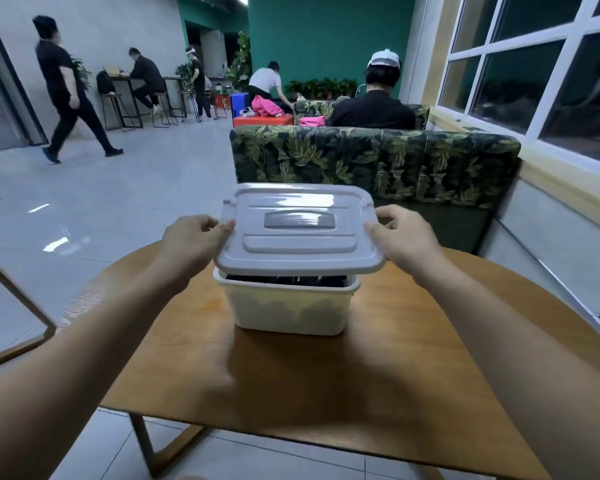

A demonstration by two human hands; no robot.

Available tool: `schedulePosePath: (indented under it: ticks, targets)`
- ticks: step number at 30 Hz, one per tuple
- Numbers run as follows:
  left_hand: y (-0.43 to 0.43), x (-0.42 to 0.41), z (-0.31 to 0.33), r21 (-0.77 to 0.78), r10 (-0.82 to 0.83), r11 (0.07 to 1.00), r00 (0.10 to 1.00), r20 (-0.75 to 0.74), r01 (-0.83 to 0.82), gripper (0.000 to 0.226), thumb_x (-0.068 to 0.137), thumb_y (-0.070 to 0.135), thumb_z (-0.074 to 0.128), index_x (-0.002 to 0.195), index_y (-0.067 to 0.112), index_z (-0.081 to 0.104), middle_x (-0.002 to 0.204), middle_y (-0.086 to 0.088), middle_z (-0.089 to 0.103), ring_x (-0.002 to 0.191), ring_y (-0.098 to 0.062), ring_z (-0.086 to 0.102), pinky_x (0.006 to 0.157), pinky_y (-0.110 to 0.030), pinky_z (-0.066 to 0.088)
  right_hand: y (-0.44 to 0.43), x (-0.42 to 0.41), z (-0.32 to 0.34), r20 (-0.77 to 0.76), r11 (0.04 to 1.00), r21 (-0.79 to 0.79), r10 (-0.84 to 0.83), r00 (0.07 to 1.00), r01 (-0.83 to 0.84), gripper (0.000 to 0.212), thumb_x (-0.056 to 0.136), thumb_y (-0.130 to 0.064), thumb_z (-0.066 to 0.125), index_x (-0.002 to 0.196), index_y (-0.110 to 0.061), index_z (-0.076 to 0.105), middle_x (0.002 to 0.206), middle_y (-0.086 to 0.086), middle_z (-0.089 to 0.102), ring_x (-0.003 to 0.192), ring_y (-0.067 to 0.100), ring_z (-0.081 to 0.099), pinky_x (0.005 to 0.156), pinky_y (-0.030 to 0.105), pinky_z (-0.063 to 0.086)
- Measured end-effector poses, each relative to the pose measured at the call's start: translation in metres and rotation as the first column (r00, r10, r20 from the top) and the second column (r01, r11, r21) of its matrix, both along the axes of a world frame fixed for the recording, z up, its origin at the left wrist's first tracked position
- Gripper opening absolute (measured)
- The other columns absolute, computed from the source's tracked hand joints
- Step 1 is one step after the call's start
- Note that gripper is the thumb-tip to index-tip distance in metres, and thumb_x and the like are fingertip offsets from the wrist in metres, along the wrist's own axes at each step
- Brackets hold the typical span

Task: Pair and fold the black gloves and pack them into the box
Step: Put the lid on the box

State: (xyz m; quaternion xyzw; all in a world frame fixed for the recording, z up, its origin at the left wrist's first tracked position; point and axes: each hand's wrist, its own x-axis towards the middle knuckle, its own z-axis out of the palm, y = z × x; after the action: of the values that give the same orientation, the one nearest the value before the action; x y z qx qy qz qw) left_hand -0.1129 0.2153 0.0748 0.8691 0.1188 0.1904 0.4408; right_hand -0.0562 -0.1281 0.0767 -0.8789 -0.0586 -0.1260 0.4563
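Box (288,313) on table (413,375), black gloves (284,280) inside, lid (298,233) just above it, left grip (191,240) and right grip (406,237) pinching its ends.

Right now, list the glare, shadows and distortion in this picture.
Head view: light glares off the lid and the floor tiles; a soft shadow lies on the table before the box; wide-angle distortion bows the window frame; the walking person is slightly blurred.

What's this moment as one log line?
left hand: grips lid | right hand: grips lid | lid: above box, unseated | black gloves: inside
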Motion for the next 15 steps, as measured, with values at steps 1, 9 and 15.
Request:
schedulePosePath:
  ticks: [1, 9, 15]
  targets:
    - [0.002, 0.001, -0.005, 0.000, 0.001, 1.000, 0.999, -0.033, -0.001, 0.039, 0.101, 0.052, 0.063, 0.097, 0.017, 0.077, 0.096, 0.002, 0.075, 0.091, -0.017, 0.068, 0.074, -0.038, 0.054, 0.002, 0.000, -0.005, -0.034, 0.999, -0.048, 0.009, 0.999, -0.011, 0.025, 0.102, -0.041, 0.062, 0.123, -0.028, 0.069, 0.099, -0.005, 0.072, 0.086, 0.013, 0.067, 0.063, 0.030, 0.045]
    - [0.016, 0.015, -0.033, 0.039, 0.007, 0.999, 0.988, -0.153, -0.001, 0.024, 0.102, 0.045, 0.062, 0.093, 0.023, 0.061, 0.089, -0.008, 0.056, 0.079, -0.023, 0.050, 0.068, -0.034, 0.036, 0.021, 0.002, -0.040, -0.117, 0.953, -0.298, 0.018, 0.993, -0.052, 0.037, 0.103, -0.045, 0.057, 0.126, -0.018, 0.067, 0.103, -0.002, 0.069, 0.097, 0.022, 0.064, 0.072, 0.037, 0.051]
    - [0.022, 0.030, -0.047, 0.064, 0.020, 0.998, 0.983, -0.183, -0.009, 0.047, 0.099, 0.048, 0.064, 0.083, 0.004, 0.068, 0.082, -0.009, 0.058, 0.074, -0.025, 0.050, 0.067, -0.039, 0.037, 0.026, 0.009, -0.045, -0.132, 0.933, -0.359, -0.032, 0.991, -0.018, 0.033, 0.101, -0.042, 0.054, 0.117, -0.018, 0.069, 0.095, -0.005, 0.067, 0.092, 0.022, 0.065, 0.080, 0.044, 0.059]
